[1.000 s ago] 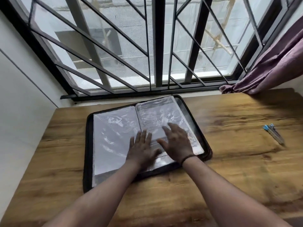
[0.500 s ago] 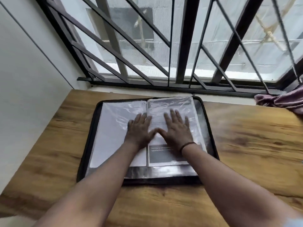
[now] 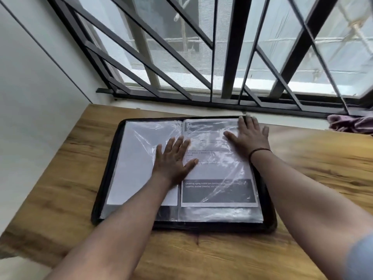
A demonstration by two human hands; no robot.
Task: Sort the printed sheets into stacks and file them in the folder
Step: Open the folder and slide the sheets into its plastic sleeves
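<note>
Folder lies open flat on the bench before me, its spine running away from me toward the window, a printed sheet sleeved in clear plastic on the right-hand page. My left hand rests flat with fingers spread across the spine, thumb on the sheet, gripping nothing. My right hand — also flat and open — presses the sheet's far right corner, fingertips reaching the folder's top edge. The sheet's long side runs the same way as the spine, so smoothing it would, I judge, mean sweeping toward me along that line; the right hand is the nearer one for that page. Bare wood lies to the right of the folder — room to slide it. The wall stands close on the left, and a bunched pink cloth sits at the far right by the sill.
</note>
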